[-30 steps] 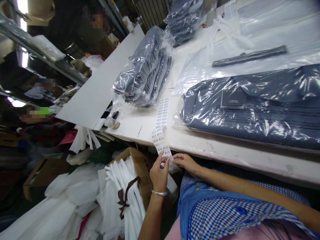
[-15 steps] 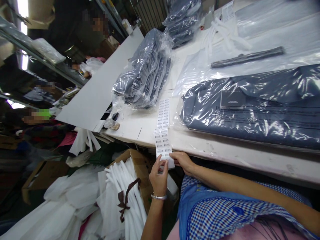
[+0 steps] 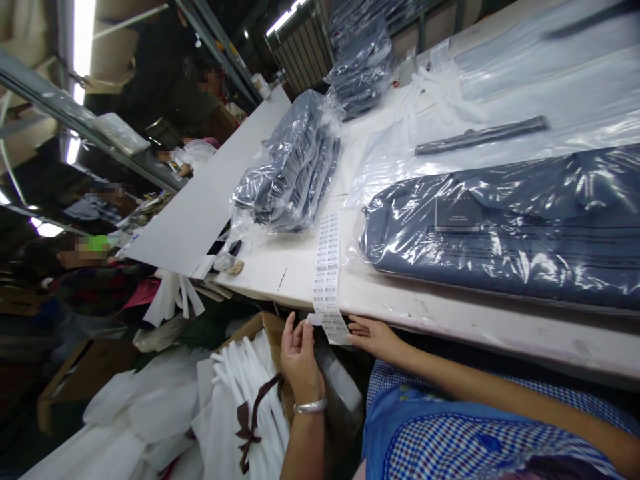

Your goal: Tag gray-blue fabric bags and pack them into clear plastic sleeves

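A long strip of barcode labels (image 3: 327, 267) lies on the white table, its near end hanging over the edge. My left hand (image 3: 301, 357), with a silver bracelet at the wrist, pinches a small white label (image 3: 314, 320) just left of the strip. On the other side, my right hand (image 3: 377, 339) grips the strip's lower right edge between its fingertips. Right of the strip lies a dark grey item in a clear plastic bag (image 3: 500, 227), with a small tag showing through. What the bagged item is, I cannot tell.
Bagged dark items (image 3: 295, 163) are piled behind the strip, with another stack (image 3: 363, 67) farther back. A grey board (image 3: 210, 180) slants off to the left. Below the table edge stands a cardboard box (image 3: 273, 333) holding white foam tubes (image 3: 263, 393). Other people are at the far left.
My left hand has moved left, away from the strip, with a small label between its fingers. My right hand stays at the strip's edge. The view has tilted slightly up.
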The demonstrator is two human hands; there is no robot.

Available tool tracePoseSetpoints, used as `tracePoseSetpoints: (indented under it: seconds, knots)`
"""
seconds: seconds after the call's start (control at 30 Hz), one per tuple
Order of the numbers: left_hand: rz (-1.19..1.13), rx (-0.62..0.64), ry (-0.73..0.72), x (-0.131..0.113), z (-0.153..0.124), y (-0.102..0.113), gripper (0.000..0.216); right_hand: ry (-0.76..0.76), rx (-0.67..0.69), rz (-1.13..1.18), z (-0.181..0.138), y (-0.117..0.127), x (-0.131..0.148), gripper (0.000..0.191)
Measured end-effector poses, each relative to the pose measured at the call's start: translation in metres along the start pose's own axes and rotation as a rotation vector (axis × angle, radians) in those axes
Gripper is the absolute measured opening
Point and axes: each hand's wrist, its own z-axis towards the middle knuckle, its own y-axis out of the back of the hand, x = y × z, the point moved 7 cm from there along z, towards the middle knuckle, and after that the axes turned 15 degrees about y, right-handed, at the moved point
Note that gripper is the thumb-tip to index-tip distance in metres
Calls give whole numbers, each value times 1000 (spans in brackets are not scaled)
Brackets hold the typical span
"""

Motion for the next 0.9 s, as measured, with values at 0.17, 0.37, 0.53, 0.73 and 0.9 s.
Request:
tracePoseSetpoints:
  seconds: [0.17, 0.37, 0.53, 0.73, 0.9]
  knots:
    - [416, 91, -463, -32, -34, -66, 46, 177, -140, -249, -25, 34, 76, 37]
    - [550, 265, -1162, -48, -93, -145, 42, 282, -362, -71, -40, 72, 147, 32]
    - [540, 421, -1372, -47, -121, -180, 42, 324, -526, -72, -54, 106, 161, 30]
    - [564, 629, -1454, -42, -145, -207, 49, 332, -642, -36, -68, 134, 167, 29]
    - [501, 756, -1126, -50, -136, -230, 48, 301, -648, -103, -75, 161, 191, 29]
